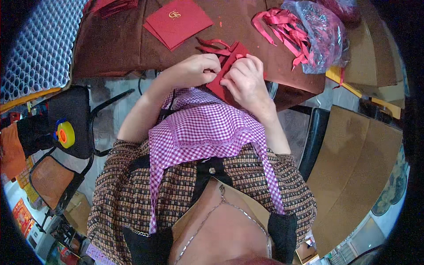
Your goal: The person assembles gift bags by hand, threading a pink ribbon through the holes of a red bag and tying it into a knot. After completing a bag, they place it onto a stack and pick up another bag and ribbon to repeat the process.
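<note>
At the frame's upper centre, the right hand (247, 80) holds the red folder (227, 67) in its grip, apparently for steadiness, while the left hand (198, 70) is closed narrowly at its edge, any pinched item indiscernible.

A dark brown cloth (110, 51) covers the table ahead of the left hand (198, 70) and the right hand (247, 81). Well to the left of the hands lies a wide array of small round cells (39, 48), yellow along its near edge. Nearer the person on that side, a black chair (70, 110) bears a yellow ring-shaped roll (66, 134); past it are an orange cloth (12, 150) and a second chair with a tan seat (52, 179). Right of the hands, beyond the cloth, stands an open cardboard box (369, 53). Nearer the person there, a large cardboard sheet (353, 172) slants beside a dark chair back (316, 141).
</note>
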`<state>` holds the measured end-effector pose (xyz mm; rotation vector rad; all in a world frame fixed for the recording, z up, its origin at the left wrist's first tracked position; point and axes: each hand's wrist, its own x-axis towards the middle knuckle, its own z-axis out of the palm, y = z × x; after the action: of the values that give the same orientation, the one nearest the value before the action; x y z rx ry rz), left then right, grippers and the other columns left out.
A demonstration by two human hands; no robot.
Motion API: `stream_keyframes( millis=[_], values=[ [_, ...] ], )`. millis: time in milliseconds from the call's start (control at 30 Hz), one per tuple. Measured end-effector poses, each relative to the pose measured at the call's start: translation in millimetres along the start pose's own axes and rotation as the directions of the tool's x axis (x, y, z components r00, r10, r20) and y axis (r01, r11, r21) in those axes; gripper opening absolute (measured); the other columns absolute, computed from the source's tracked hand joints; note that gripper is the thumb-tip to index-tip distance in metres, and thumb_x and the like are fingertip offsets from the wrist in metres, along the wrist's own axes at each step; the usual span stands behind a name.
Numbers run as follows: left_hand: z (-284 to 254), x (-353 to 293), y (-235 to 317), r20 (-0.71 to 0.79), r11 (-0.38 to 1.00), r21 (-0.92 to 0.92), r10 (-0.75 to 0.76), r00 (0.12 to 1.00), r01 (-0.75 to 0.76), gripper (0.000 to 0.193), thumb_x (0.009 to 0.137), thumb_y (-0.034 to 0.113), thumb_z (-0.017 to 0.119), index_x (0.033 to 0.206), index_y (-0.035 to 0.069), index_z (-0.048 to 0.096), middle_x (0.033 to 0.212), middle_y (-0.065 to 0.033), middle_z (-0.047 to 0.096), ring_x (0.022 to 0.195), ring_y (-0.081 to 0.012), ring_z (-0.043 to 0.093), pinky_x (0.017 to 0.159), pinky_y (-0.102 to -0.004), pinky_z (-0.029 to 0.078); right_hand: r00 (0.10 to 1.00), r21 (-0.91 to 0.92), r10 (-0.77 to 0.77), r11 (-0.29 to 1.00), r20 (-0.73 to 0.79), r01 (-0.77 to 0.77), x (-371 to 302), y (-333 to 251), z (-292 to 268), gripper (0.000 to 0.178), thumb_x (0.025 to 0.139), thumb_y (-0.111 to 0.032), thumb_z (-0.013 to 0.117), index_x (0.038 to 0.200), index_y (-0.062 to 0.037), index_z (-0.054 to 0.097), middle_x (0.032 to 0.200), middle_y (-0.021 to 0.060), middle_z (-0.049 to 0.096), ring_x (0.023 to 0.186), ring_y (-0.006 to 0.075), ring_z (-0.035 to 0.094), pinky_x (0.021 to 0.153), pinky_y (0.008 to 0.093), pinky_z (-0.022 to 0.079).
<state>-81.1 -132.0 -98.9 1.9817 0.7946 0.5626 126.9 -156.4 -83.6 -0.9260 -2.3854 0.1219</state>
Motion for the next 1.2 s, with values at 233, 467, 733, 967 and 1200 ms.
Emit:
stream_keyframes(
  millis=[233,467,733,967,1200],
  values=[
    [8,3,9,-0.094,0.983,0.149,0.123,0.988,-0.109,0.01,0.078,0.002,0.058,0.087,-0.003,0.058,0.088,-0.013,0.056,0.085,-0.0287,0.057,0.077,-0.0351,0.046,0.995,0.039,-0.085,0.996,0.058,0.083,25,17,-21,0.022,0.073,-0.007,0.064,0.094,-0.0078,0.063,0.093,0.0049,0.06,0.102,0.0229,0.054,0.102,0.0467,0.031],
    [9,2,18,-0.232,0.99,0.125,0.091,0.968,-0.063,0.006,0.078,0.002,0.06,0.08,-0.003,0.06,0.092,-0.0128,0.057,0.088,-0.0275,0.057,0.078,-0.0344,0.047,0.923,0.184,-0.172,0.976,0.345,0.113,38,26,-35,0.008,0.073,-0.001,0.058,0.079,-0.006,0.061,0.076,0.0043,0.059,0.085,0.0211,0.058,0.106,0.0478,0.028],
    [5,3,13,-0.163,0.977,0.168,0.157,0.974,-0.13,0.008,0.078,0.003,0.06,0.083,-0.002,0.061,0.091,-0.0129,0.057,0.086,-0.0275,0.058,0.076,-0.034,0.047,0.878,0.197,-0.193,0.973,0.438,0.116,39,32,-31,0.01,0.072,-0.001,0.059,0.08,-0.0057,0.062,0.075,0.0048,0.059,0.087,0.0208,0.059,0.108,0.0497,0.025],
    [-28,0,-7,-0.428,0.818,-0.47,-0.54,0.725,0.331,0.015,0.088,0.007,0.055,0.098,-0.003,0.063,0.084,-0.005,0.062,0.074,-0.0127,0.059,0.069,-0.0262,0.05,0.858,0.297,-0.257,0.946,0.445,0.129,37,30,-45,0.009,0.075,-0.002,0.059,0.08,-0.0075,0.062,0.077,0.0047,0.059,0.089,0.0203,0.059,0.109,0.0494,0.024],
    [-24,-12,-19,-0.683,0.856,-0.512,-0.454,0.572,0.068,0.031,0.089,0.012,0.057,0.116,-0.003,0.056,0.11,-0.0101,0.057,0.088,-0.0121,0.059,0.071,-0.0231,0.049,0.973,0.162,-0.022,0.987,0.232,-0.016,38,43,-41,0.011,0.078,0.001,0.057,0.084,-0.0069,0.062,0.077,0.0046,0.06,0.089,0.0216,0.059,0.105,0.0484,0.029]
  ],
)
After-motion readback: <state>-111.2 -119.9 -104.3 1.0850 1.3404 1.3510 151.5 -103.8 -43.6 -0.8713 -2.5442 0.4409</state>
